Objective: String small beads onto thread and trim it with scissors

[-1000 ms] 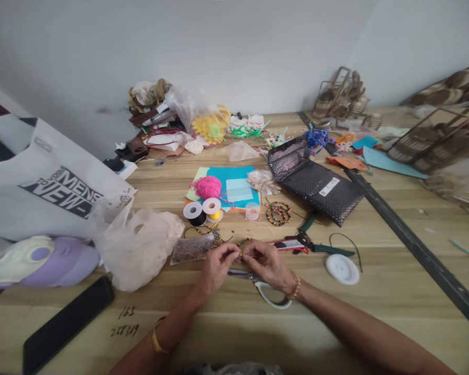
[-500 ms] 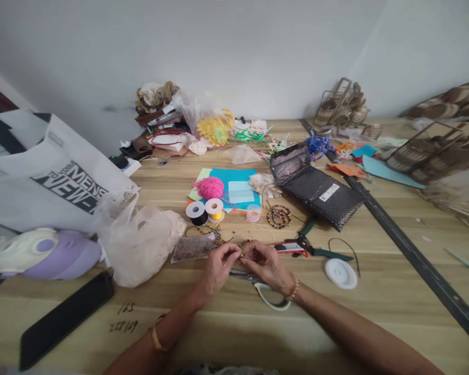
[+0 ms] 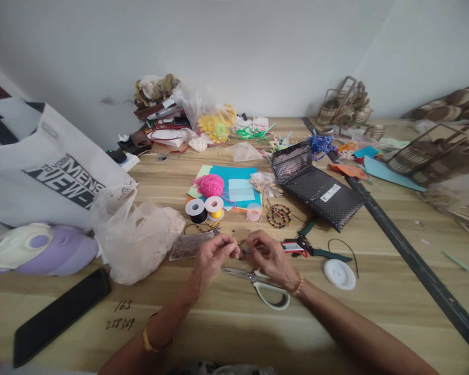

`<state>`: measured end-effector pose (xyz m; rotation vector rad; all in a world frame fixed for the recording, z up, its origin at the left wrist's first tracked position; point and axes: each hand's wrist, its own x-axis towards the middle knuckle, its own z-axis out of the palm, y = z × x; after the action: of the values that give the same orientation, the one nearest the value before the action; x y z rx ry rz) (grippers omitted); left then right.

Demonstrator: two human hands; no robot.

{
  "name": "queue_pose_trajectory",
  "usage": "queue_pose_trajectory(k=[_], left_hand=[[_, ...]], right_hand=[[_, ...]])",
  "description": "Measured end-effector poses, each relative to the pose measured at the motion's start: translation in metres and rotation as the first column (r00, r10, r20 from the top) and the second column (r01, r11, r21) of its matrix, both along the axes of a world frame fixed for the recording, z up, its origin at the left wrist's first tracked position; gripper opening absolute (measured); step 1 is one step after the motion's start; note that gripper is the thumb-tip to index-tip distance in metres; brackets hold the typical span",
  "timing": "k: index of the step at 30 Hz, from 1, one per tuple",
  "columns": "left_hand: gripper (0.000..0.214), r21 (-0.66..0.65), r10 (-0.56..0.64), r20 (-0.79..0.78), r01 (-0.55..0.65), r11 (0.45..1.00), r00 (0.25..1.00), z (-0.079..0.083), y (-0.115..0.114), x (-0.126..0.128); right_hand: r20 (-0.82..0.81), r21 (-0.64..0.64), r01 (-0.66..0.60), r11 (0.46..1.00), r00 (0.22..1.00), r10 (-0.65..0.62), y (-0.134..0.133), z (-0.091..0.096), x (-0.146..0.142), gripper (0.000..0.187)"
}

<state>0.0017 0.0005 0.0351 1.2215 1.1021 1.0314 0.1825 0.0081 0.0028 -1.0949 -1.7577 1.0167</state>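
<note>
Left hand pinched on beaded strand, just beyond scissors. My right hand loosely open, thumb and forefinger parted, wrist by scissors' handle. Tabletop runs left from scissors to flat black device; white disc to their right.

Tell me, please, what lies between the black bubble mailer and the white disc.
In the head view, a green tool handle and part of a thin dark cord lie between the black bubble mailer and the white disc.
</note>
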Motion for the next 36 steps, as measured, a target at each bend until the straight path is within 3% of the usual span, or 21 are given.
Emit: queue_pose_trajectory(k=[3,6,10,14,21,27,32,36], left_hand=[[0.021,0.026,-0.032,-0.032,0.033,0.999,0.999,0.008,0.001,0.002],[0.017,0.124,-0.045,-0.128,0.061,0.990,0.991,0.015,0.001,0.004],[0.013,0.255,-0.060,-0.251,0.126,0.959,0.966,0.023,0.004,0.009],[0.013,0.316,-0.067,-0.273,0.155,0.936,0.960,0.026,0.009,0.016],[0.014,0.240,-0.057,-0.276,0.126,0.963,0.960,0.012,0.013,0.017],[0.018,0.327,0.056,-0.429,0.098,0.940,0.902,-0.004,0.018,-0.004],[0.017,0.429,0.116,-0.558,0.166,0.888,0.822,-0.013,0.027,-0.027],[0.018,0.436,0.096,-0.621,0.241,0.867,0.778,-0.018,0.033,-0.041]], right_hand=[[-0.105,-0.109,-0.068,0.992,0.993,0.056,0.001,0.009,0.004,0.016],[-0.275,-0.244,-0.189,0.951,0.954,0.119,-0.002,0.021,0.004,0.025],[-0.431,-0.327,-0.249,0.912,0.898,0.090,-0.005,0.034,0.004,0.027],[-0.389,-0.326,-0.205,0.923,0.919,0.066,-0.003,0.038,0.008,0.027],[-0.323,-0.303,-0.165,0.938,0.944,0.062,0.003,0.036,0.014,0.030],[-0.287,-0.286,-0.096,0.953,0.958,0.011,0.013,0.026,0.017,0.033],[-0.225,-0.282,0.015,0.959,0.971,-0.082,0.021,0.011,0.020,0.033],[-0.204,-0.229,0.079,0.970,0.971,-0.127,0.022,0.005,0.022,0.031]])
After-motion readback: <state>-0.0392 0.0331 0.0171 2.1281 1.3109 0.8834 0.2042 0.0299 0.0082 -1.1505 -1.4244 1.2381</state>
